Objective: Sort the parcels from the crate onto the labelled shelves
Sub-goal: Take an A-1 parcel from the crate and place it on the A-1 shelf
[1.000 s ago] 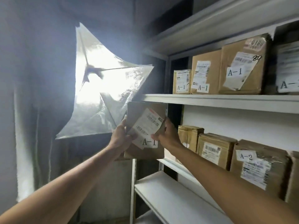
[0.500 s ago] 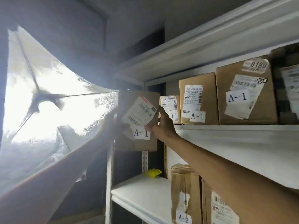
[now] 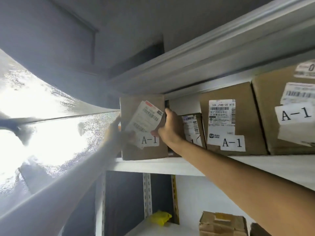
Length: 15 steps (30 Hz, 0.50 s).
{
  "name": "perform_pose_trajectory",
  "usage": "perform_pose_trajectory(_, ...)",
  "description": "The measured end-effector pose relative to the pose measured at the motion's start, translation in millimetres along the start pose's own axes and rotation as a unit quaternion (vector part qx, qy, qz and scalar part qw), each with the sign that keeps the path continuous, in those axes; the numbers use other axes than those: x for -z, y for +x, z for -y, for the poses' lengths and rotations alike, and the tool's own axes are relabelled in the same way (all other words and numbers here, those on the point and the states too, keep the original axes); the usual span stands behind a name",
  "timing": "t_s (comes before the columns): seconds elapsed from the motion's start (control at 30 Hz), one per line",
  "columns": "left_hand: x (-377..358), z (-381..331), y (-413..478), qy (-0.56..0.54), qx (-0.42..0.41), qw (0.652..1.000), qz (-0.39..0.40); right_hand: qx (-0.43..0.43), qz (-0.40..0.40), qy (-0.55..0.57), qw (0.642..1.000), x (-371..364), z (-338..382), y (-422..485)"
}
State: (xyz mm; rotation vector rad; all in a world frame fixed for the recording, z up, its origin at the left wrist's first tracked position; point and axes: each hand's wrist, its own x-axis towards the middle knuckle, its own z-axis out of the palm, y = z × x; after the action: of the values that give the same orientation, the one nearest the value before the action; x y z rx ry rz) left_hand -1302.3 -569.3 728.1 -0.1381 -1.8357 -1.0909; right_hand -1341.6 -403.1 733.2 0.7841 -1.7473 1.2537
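Brown cardboard fills the space between the two hands: a parcel (image 3: 143,128) with a tilted white shipping label and an "A-1" sticker stands upright at the left end of the upper shelf (image 3: 153,165), its bottom edge resting on the white board. The left hand (image 3: 113,132) presses flat against the parcel's left side, washed out by glare, with a finger lying across the lower corner of the label. The right hand (image 3: 170,128) clamps the parcel's right edge — thumb on the front face by the label, fingers (image 3: 168,111) wrapped round behind into the dark gap. So the hands sit apart, one on each side of the parcel, both closed on it. Just right of the right hand, partly hidden by it, a small box (image 3: 192,130) stands further back on the same shelf; its sticker is mostly covered by the wrist. Beyond that stands a taller box (image 3: 228,120) marked "A-1", and further right a still larger box (image 3: 289,109), also marked "A-1", blurred at the frame edge. Left of the left hand a bright, foil-like sheet (image 3: 42,126) glows strongly. Below the right forearm, on the lower shelf (image 3: 153,229), lies a crumpled yellow thing (image 3: 161,217) — what it is cannot be told — and a taped carton (image 3: 221,223) stands near it.
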Motion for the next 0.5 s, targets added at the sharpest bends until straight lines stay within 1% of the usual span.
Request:
perform_pose_trajectory(0.07,-5.7,9.0,9.9,-0.018,0.019,1.000,0.007,0.009,-0.009,-0.080,0.997,-2.2,1.1,7.4)
perform_pose_trajectory(0.13,-12.3,18.7,17.4,-0.043,0.021,0.999,0.019,0.012,-0.027,-0.180,0.983,-2.8,3.8,16.1)
perform_pose_trajectory(0.23,-23.3,33.0,23.1,-0.076,0.024,0.996,0.034,0.017,-0.037,-0.311,0.950,-3.2,4.7,24.9)
perform_pose_trajectory(0.3,-31.7,40.2,27.4,-0.082,0.023,0.995,0.042,0.042,-0.036,-0.384,0.922,-2.5,1.5,28.5)
perform_pose_trajectory(0.33,-34.7,42.3,31.0,-0.083,0.018,0.995,0.045,0.059,-0.033,-0.401,0.914,-1.6,0.2,30.8)
perform_pose_trajectory(0.4,-38.9,44.5,37.3,-0.094,0.011,0.994,0.058,0.084,-0.010,-0.405,0.911,0.3,0.8,38.5)
perform_pose_trajectory(0.5,-45.3,49.5,42.1,-0.102,0.011,0.993,0.064,0.100,0.076,-0.440,0.889,3.2,5.3,53.1)
